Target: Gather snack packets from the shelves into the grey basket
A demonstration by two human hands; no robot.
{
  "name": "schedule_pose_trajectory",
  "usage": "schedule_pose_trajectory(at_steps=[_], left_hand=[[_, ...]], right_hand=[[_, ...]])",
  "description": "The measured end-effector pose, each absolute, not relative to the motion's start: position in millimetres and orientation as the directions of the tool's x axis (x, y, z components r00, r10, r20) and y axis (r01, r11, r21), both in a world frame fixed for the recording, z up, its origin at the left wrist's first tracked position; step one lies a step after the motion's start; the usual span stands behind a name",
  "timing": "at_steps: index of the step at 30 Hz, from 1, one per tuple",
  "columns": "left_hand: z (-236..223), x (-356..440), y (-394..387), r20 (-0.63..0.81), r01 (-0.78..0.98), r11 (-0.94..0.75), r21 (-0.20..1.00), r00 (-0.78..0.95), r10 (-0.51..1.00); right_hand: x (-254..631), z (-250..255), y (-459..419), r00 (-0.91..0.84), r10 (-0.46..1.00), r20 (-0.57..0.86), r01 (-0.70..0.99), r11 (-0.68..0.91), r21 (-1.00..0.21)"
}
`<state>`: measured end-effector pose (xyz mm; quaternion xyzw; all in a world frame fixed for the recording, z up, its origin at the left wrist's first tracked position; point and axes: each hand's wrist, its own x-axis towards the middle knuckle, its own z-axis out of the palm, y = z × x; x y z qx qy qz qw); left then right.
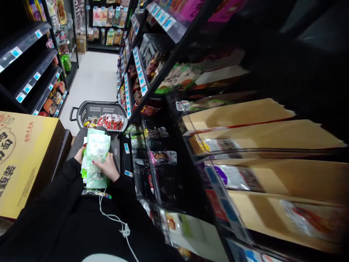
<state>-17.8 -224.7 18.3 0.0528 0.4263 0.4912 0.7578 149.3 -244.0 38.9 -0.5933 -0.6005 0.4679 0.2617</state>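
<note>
I hold a stack of pale green snack packets [96,156] in front of my body, low in the head view. My left hand [80,154] grips the stack's left edge from behind. My right hand [107,168] lies over the lower right of the stack, with its fingers closed on the packets. Just beyond the stack stands a black shopping basket [81,109] with red and mixed packets [110,122] in it.
A yellow cardboard box [21,160] stands close at my left. Black shelves [174,153] full of packets run along my right, and darker shelves [29,72] line the left. A pale aisle floor [94,78] leads away ahead. A white cord [120,225] hangs on my dark clothes.
</note>
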Motion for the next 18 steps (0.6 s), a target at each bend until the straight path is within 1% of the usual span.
schedule_pose_trajectory(at_steps=[1, 3, 6, 9, 13, 18], left_hand=[[18.1, -22.6, -220.5, -0.602, -0.699, 0.516, 0.495, 0.152, 0.784], [17.3, -30.5, -211.4, -0.617, -0.697, 0.525, 0.488, 0.151, 0.773], [13.7, -36.8, -200.5, -0.626, -0.699, 0.528, 0.482, 0.146, 0.766], [8.4, -38.6, -197.9, -0.626, -0.712, 0.516, 0.476, 0.138, 0.768], [3.7, -38.6, -202.3, -0.634, -0.723, 0.518, 0.457, 0.144, 0.76], [2.0, -36.9, -203.7, -0.634, -0.73, 0.522, 0.441, 0.157, 0.757]], right_hand=[[146.1, 37.8, -244.2, -0.165, 0.949, -0.27, 0.512, -0.151, -0.846], [141.4, 34.2, -244.1, -0.194, 0.932, -0.305, 0.539, -0.159, -0.827], [137.9, 26.4, -242.3, -0.228, 0.938, -0.261, 0.525, -0.108, -0.844], [136.1, 20.5, -241.5, -0.177, 0.96, -0.219, 0.522, -0.097, -0.847], [134.5, 21.3, -246.6, -0.115, 0.986, -0.121, 0.554, -0.038, -0.832], [134.9, 32.3, -262.6, 0.031, 0.998, 0.063, 0.7, 0.023, -0.713]])
